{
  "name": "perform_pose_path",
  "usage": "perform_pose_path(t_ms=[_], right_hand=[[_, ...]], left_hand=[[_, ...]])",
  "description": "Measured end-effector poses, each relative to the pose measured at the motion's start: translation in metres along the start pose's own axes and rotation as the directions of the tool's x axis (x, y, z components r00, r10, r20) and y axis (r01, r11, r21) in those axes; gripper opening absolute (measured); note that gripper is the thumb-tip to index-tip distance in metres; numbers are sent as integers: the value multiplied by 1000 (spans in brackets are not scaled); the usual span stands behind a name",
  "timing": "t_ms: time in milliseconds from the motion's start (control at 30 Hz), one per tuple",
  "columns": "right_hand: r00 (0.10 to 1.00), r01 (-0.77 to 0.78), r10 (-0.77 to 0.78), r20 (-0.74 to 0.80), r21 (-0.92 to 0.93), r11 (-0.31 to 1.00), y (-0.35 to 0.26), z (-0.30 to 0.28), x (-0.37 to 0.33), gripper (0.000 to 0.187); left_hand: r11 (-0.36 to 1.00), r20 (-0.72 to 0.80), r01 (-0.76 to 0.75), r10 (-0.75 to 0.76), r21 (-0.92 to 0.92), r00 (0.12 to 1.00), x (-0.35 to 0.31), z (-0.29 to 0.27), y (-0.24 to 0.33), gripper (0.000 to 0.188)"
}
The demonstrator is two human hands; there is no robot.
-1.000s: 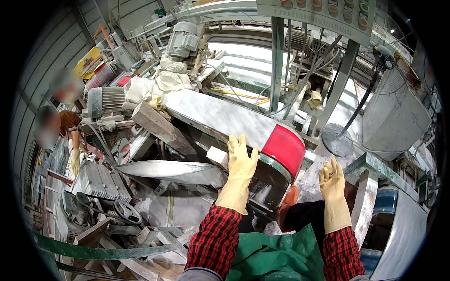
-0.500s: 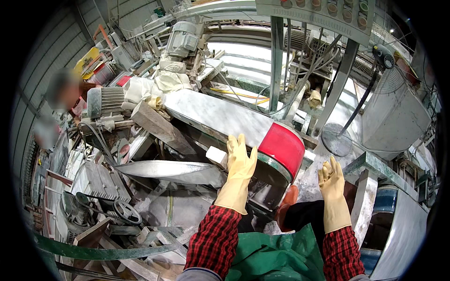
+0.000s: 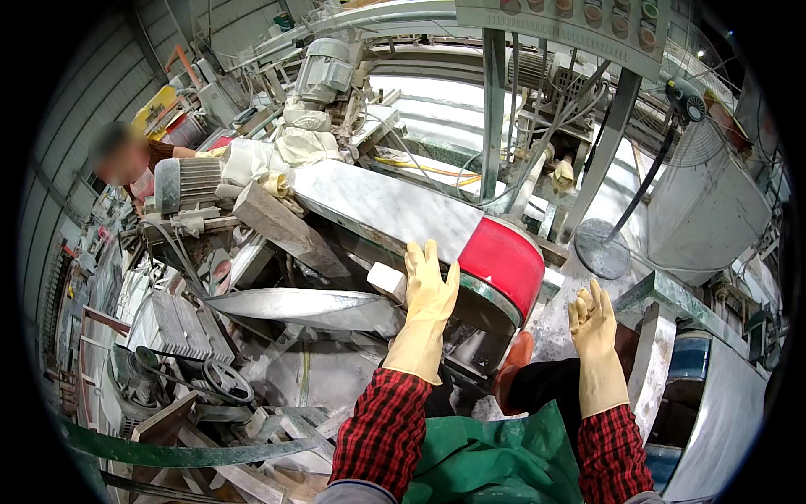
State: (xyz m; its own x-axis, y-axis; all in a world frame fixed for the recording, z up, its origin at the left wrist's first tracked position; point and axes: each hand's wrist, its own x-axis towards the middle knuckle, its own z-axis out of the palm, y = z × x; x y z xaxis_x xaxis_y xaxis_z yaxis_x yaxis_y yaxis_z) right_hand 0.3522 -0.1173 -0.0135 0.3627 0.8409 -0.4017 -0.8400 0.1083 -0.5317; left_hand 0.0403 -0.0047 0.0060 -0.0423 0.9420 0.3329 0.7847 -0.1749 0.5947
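Note:
My left hand [image 3: 430, 294], in a cream rubber glove, is open with its fingers stretched up. It is at the near edge of a long grey-white marbled cover [image 3: 382, 200]; I cannot tell if the fingertips touch it. Just right of those fingertips, the cover's rounded end carries a bright red panel [image 3: 505, 262]. A small white block [image 3: 388, 280] lies close beside the left glove. My right hand [image 3: 594, 340], gloved alike, hangs in the air right of the red panel. Its fingers are loosely bent and apart, and nothing is in them.
A curved metal sheet [image 3: 302, 307] and a wooden beam [image 3: 290, 228] stick out at left. Grey motors [image 3: 326, 71] stand farther back. A control panel [image 3: 571, 29] hangs overhead. At right are a round-footed stand [image 3: 602, 249] and a slab-topped bench [image 3: 684, 311]. A co-worker [image 3: 138, 172] is at far left.
At far left the co-worker has shifted to the right, and a gloved arm now reaches toward the cloth-wrapped part. My two hands have hardly moved.

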Motion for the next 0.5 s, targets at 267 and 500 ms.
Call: perform_pose_path(t_ms=[267,500], right_hand=[[1000,10,-10,9,-14,1000,0,-3,2,34],[1000,19,-19,-3,-33,999,0,-1,1,33]], left_hand=[[1000,19,9,-9,-7,1000,1,-2,2,65],[1000,16,4,-4,-11,1000,1,-1,1,65]])
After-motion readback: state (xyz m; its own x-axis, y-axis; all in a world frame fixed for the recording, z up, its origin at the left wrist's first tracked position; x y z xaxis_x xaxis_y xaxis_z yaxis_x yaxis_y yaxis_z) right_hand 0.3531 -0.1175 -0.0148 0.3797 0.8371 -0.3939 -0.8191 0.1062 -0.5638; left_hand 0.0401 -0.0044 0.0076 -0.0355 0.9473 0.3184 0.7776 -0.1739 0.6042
